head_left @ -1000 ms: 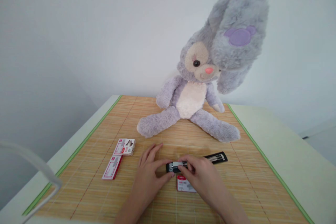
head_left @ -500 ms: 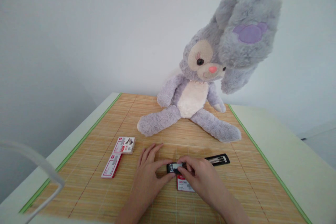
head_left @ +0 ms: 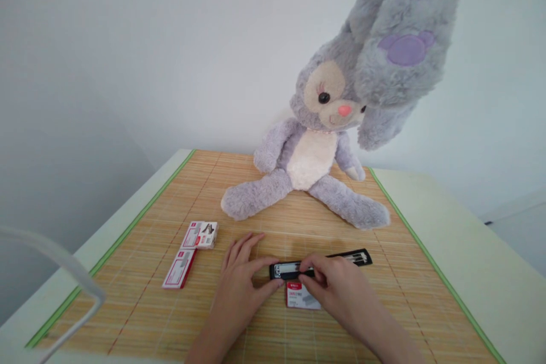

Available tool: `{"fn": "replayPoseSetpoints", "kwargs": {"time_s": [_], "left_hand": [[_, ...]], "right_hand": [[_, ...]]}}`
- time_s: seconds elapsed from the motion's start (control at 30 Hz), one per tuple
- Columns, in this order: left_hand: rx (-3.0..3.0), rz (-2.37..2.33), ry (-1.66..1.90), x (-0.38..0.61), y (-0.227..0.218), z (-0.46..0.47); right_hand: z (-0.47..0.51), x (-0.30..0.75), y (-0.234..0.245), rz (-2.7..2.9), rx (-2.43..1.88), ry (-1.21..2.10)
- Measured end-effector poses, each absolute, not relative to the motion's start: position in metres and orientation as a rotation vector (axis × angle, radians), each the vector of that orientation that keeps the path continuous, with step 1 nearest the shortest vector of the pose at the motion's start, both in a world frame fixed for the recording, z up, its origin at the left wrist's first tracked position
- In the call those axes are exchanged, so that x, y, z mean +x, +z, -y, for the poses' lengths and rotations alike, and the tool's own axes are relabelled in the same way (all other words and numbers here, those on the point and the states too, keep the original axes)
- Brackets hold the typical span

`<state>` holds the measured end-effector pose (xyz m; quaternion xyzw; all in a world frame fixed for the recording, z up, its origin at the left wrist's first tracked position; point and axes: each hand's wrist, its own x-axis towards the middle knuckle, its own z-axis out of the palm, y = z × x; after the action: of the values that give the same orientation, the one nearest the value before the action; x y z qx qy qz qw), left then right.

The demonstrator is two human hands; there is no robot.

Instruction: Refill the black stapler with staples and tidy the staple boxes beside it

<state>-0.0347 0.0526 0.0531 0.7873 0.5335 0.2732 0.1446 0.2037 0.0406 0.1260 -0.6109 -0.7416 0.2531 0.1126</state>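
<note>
Pinching the opened black stapler (head_left: pixel 294 269) flat on the bamboo mat (head_left: pixel 384 296), the left hand (head_left: pixel 239 284) clasps its near end between thumb and forefinger while the right hand (head_left: pixel 336 284) presses fingers (head_left: pixel 307 266) along the metal channel. It looks rigid, light and smooth; the ends give the surest hold. A staple box (head_left: pixel 298 297) lies just under the right hand, its red label unreadable.
</note>
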Motion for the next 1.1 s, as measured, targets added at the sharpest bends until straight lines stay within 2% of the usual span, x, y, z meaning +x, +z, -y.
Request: {"fn": "replayPoseSetpoints", "kwargs": {"time_s": [0.53, 0.77, 0.83, 1.0, 1.1], "left_hand": [[2.235, -1.532, 0.783, -0.035, 0.055, -0.051], [2.204, -1.522, 0.795, -0.036, 0.053, -0.052], [2.195, -1.524, 0.791, -0.035, 0.053, -0.052], [2.190, -1.519, 0.774, -0.035, 0.054, -0.052], [2.192, -1.517, 0.766, -0.036, 0.054, -0.052]], "right_hand": [[-0.027, 0.206, 0.123, 2.117, -1.680, 0.840], [-0.011, 0.287, 0.108, 1.489, -1.795, 0.575], [-0.010, 0.302, 0.099, 1.390, -1.786, 0.673], [-0.015, 0.303, 0.083, 1.127, -1.505, 1.309], [-0.024, 0.295, 0.084, 1.063, -1.388, 1.337]]}}
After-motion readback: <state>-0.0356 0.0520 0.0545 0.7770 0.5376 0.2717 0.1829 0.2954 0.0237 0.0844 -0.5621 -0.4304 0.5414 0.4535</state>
